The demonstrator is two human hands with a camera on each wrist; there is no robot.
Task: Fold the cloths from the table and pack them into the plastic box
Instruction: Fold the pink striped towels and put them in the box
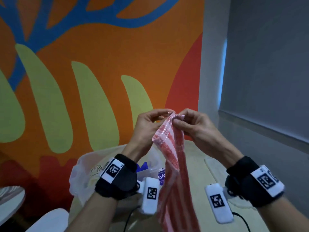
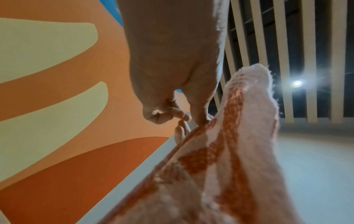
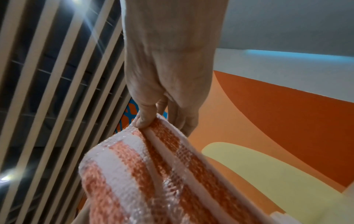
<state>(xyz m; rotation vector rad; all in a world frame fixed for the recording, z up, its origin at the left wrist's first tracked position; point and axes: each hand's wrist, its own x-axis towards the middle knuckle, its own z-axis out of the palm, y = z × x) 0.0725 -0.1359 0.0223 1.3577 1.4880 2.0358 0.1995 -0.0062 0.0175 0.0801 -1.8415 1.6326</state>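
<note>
I hold a red-and-white striped cloth (image 1: 178, 181) up in front of me, and it hangs down over the table. My left hand (image 1: 167, 117) pinches its top edge from the left, fingers curled. My right hand (image 1: 178, 118) pinches the same edge right beside it. In the left wrist view the left hand (image 2: 193, 119) meets the cloth (image 2: 229, 151) at its upper edge. In the right wrist view the thumb of the right hand (image 3: 153, 121) presses on a fold of the cloth (image 3: 134, 174). The clear plastic box (image 1: 80, 174) stands below my left wrist; most of its inside is hidden.
The box sits on a beige table (image 1: 199, 158), with something blue (image 1: 143, 165) showing inside it. A painted orange wall (image 1: 100, 81) rises just behind the table. White chair parts (image 1: 50, 220) are at the lower left.
</note>
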